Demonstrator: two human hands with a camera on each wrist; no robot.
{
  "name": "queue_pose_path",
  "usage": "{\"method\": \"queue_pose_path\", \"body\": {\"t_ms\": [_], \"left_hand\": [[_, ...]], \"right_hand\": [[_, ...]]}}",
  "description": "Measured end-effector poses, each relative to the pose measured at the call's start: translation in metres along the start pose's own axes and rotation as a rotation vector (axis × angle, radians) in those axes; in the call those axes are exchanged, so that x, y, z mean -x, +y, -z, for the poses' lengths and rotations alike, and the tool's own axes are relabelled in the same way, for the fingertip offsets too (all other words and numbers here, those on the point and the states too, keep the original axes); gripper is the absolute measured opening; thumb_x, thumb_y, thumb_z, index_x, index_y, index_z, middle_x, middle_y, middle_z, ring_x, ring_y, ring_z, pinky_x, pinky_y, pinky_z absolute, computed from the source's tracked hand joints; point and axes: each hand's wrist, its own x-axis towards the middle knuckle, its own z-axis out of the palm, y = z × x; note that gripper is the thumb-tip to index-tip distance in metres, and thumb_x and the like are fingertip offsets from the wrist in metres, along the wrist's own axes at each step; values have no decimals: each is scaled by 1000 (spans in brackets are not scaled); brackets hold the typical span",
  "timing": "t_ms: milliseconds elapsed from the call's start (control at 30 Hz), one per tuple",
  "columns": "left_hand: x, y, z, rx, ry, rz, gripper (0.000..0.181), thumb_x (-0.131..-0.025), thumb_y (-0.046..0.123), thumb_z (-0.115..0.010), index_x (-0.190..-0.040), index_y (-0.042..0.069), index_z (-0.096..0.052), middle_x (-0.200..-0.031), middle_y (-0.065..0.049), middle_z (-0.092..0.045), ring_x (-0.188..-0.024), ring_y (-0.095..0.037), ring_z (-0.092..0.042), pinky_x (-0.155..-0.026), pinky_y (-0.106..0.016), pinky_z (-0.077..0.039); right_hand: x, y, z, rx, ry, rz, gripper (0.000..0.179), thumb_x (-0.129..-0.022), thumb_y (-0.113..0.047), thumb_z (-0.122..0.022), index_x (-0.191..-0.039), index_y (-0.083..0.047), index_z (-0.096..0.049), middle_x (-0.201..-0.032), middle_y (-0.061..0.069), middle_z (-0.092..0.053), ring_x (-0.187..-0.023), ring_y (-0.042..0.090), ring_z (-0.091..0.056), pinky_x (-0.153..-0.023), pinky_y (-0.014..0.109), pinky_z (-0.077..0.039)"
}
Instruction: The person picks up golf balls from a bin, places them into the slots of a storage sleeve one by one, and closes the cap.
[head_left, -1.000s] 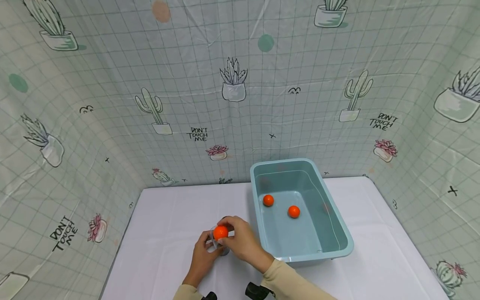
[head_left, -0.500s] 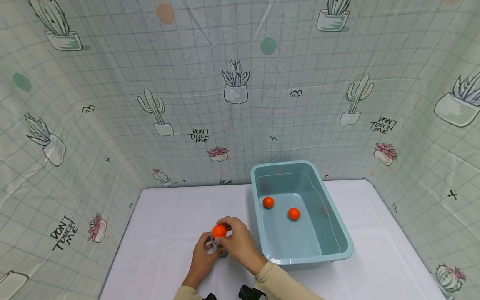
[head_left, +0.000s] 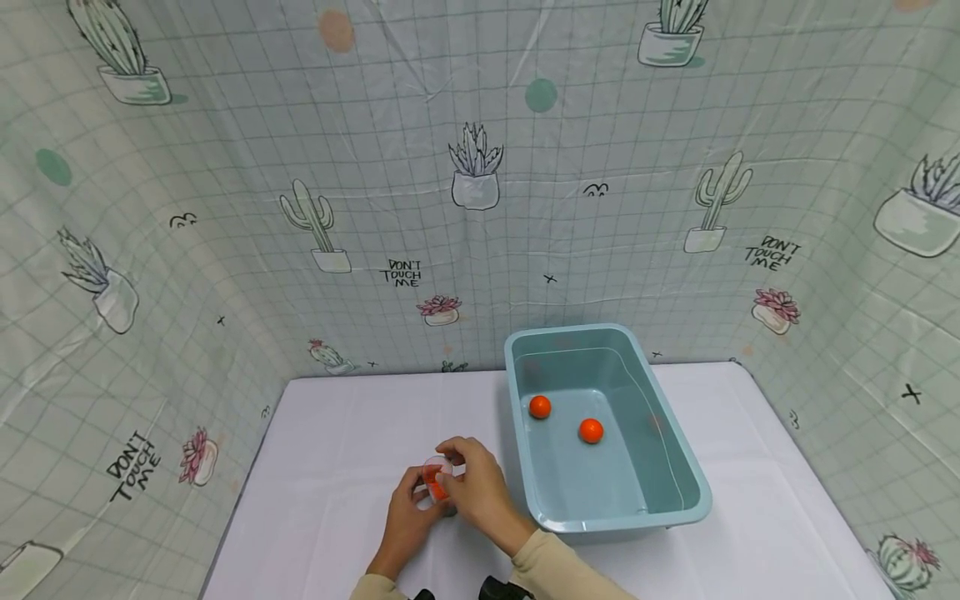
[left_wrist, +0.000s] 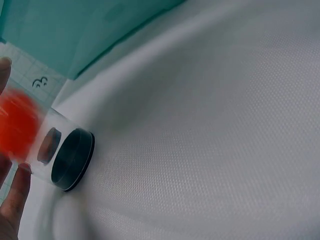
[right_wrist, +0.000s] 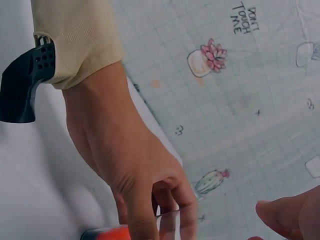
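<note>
My left hand (head_left: 408, 515) grips a clear cylindrical container (left_wrist: 45, 172) with a black base (left_wrist: 74, 159), tilted with its mouth up. An orange ball (head_left: 435, 483) sits inside, blurred through the clear wall in the left wrist view. Between ball and base, a brownish disc shape (left_wrist: 49, 146) shows through. My right hand (head_left: 480, 490) is right at the container's mouth, thumb and fingers spread apart with nothing between them. In the right wrist view the left hand (right_wrist: 145, 175) curls round the container, partly cut off by the frame's edge.
Right of my hands stands a blue-green plastic basin (head_left: 585, 527). One orange ball (head_left: 540, 407) lies near its left wall, and another orange ball (head_left: 591, 431) near the middle of its floor. A white cloth covers the table (head_left: 330, 467); a cactus-printed curtain (head_left: 360, 167) surrounds it.
The orange ball, earlier pinched by my right hand at the container's mouth, is now down inside the container. My right fingers have let go of it. The left hand has kept its grip.
</note>
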Motion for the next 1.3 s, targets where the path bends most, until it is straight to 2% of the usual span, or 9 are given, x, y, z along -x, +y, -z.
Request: {"method": "queue_pose_path", "body": {"t_ms": [133,300,533,833,1033,1167,1300], "left_hand": [[0,-1,-1,8,-1,-1,51,-82,5,-90,-125,0,-65,-125,-13,-66,-117,-16,-60,-101,-27,-56],[1,-2,-2,-14,1,20,53,-80,5,-91,-125,-1,-63,-124,-13,-66,-119,-25,-62,-103,-30,-56],[0,-1,-3,-54,14,15,52,-79,-2,-89,-123,-4,-61,-122,-16,-66,-116,-33,-64,-101,-30,-57],[2,1,-3,-42,6,33,52,-78,-4,-88,-122,-4,-60,-121,-16,-65,-115,-31,-62,-99,-25,-57],[2,1,-2,-25,2,23,51,-78,-6,-87,-121,-4,-60,-121,-16,-65,-115,-32,-61,-100,-23,-56],[2,-1,-3,-31,1,19,51,-78,-7,-87,-121,-5,-60,-121,-17,-65,-115,-33,-61,-99,-22,-56],[1,-2,-3,-29,-2,27,52,-78,-6,-87,-123,-4,-60,-122,-17,-65,-116,-33,-62,-100,-29,-58]], "right_hand": [[4,-4,7,-49,-8,3,30,-87,10,-76,-115,1,-71,-110,14,-68,-102,35,-66,-78,25,-61],[10,-17,26,-150,-68,3,32,-90,10,-73,-121,2,-69,-120,18,-67,-109,41,-64,-83,26,-60],[14,-28,64,-174,-124,-19,30,-96,2,-71,-126,-3,-69,-126,14,-69,-113,34,-66,-89,26,-60],[9,-22,116,-188,-72,-96,33,-97,2,-70,-130,-1,-67,-129,15,-68,-115,33,-67,-89,24,-59],[3,-15,149,-140,-26,-62,34,-98,2,-70,-131,1,-66,-130,21,-67,-118,40,-66,-91,29,-59],[-2,-11,168,-81,3,-70,33,-99,0,-70,-131,-1,-66,-131,20,-67,-117,37,-67,-85,31,-59],[-8,-6,184,-48,13,-68,34,-100,0,-68,-134,3,-64,-133,22,-65,-118,38,-66,-81,28,-59]]}}
